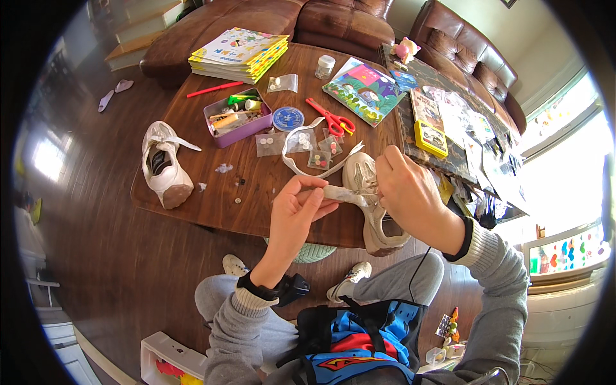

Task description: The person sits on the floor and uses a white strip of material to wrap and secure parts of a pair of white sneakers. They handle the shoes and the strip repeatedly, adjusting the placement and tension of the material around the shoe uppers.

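Observation:
A beige sneaker (360, 174) lies before me at the table's near edge, toe pointing away. My left hand (301, 207) pinches the end of a pale padded strip, apparently the shoe's tongue (344, 194), stretched out to the left over the shoe. Above the laces, my right hand (404, 185) has its fingers closed; what they hold is hidden, so I cannot tell. Beyond the sneaker a flat white lace (293, 166) curves in a loop. The other sneaker (166, 175) rests at the table's left, with a loose lace end over its side.
Red-handled scissors (332, 118), small bags of buttons (271, 144) and a purple sewing tin (245, 132) stand farther back on the wooden table (260, 211). Behind them are stacked booklets (236, 48) and a small jar (325, 67). A cluttered marble-patterned surface (414, 106) adjoins at the right.

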The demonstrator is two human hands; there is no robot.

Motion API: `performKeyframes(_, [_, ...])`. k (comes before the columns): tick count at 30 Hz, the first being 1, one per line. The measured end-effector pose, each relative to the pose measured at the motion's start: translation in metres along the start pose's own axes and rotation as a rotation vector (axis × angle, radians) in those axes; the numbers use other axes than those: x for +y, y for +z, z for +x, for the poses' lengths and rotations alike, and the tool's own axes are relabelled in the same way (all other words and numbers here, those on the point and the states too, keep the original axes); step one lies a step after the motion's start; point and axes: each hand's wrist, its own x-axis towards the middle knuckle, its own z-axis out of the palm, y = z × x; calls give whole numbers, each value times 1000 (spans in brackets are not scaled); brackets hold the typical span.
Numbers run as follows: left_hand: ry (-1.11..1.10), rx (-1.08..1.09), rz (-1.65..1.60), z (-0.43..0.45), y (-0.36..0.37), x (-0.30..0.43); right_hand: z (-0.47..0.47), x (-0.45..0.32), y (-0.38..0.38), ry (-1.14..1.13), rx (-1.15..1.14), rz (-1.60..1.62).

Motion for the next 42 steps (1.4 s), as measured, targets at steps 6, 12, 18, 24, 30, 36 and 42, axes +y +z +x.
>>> performKeyframes(6, [-9, 2, -7, -1, 2, 2, 3, -4, 6, 35, -18, 43])
performKeyframes(12, [25, 4, 26, -5, 7, 5, 6, -9, 5, 52, -40, -29])
performKeyframes(18, [81, 15, 126, -6, 10, 4, 8, -14, -2, 144, -182, 36])
performKeyframes(24, [94, 28, 160, -5, 11, 3, 6, -13, -2, 109, -241, -47])
performKeyframes(30, [60, -5, 156, -3, 6, 5, 10, -5, 1, 26, -129, 6])
performKeyframes(36, [53, 4, 197, -3, 6, 6, 11, -7, 0, 36, -104, 178])
performKeyframes(42, [23, 0, 283, -5, 7, 11, 16, -7, 0, -72, -76, 51])
